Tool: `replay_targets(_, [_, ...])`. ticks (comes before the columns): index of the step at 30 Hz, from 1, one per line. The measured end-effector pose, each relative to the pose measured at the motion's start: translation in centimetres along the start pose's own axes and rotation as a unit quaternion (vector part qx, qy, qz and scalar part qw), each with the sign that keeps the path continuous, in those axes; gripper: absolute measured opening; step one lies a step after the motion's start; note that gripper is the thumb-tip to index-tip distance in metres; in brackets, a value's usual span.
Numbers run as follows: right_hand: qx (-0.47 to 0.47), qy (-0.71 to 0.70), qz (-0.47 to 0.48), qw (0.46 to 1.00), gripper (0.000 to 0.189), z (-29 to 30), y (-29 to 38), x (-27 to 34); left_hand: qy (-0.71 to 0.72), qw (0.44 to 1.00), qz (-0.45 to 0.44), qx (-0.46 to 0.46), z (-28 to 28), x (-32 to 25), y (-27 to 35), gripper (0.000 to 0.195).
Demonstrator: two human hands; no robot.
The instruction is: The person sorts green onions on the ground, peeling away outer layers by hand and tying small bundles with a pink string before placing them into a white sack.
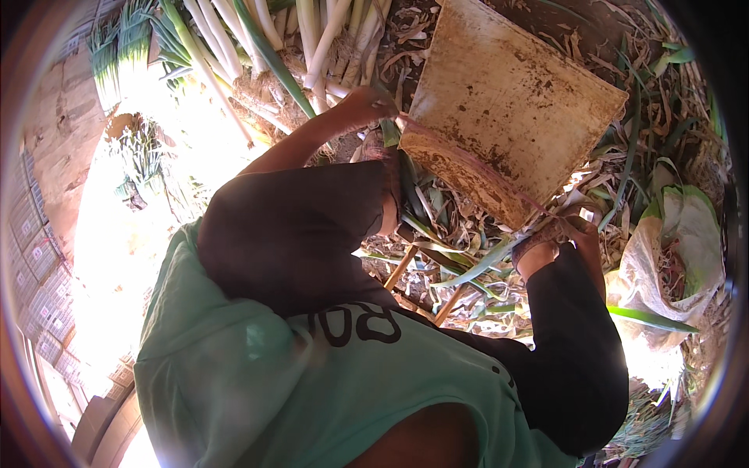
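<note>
A thin reddish-purple strip (480, 167) is stretched slantwise across the near edge of a pale, soil-stained slab (503, 99). My left hand (371, 105), slightly blurred, grips its upper left end beside the roots of the leeks. The other end is in my right hand (579, 228), low by my right foot and the slab's near corner. Leeks (322, 47) with white stalks and roots lie at the upper left. A loose green leaf (483, 263) lies between my feet.
Dry leaves and peelings (456, 216) cover the ground around the slab. An open pale sack (649, 269) stands at the right. Bundled green leeks (134, 41) are at the far upper left. Wooden sticks (402, 268) show between my legs.
</note>
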State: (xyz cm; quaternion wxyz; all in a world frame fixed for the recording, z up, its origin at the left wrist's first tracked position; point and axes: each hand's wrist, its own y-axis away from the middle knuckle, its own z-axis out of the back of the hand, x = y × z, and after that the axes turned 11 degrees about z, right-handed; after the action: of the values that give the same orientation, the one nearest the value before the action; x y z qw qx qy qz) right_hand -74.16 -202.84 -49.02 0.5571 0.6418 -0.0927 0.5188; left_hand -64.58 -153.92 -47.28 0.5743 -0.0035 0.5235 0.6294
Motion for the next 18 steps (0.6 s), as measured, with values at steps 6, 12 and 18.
replay_targets(6, [-0.013, 0.007, -0.002, 1.000, 0.026, -0.4, 0.4, -1.1, -0.038, 0.996, -0.035, -0.074, -3.4, 1.8, -3.3, 0.020])
replay_targets(12, [-0.042, 0.054, 0.027, 0.997, 0.030, -0.1, -0.5, -1.9, -0.007, 0.997, -0.038, -0.074, -5.8, -0.3, -1.8, 0.036])
replay_targets(18, [-0.083, 0.113, 0.063, 0.988, 0.035, -0.1, -2.4, -4.3, -0.036, 0.996, -0.065, -0.050, -7.2, 2.3, -2.3, 0.037])
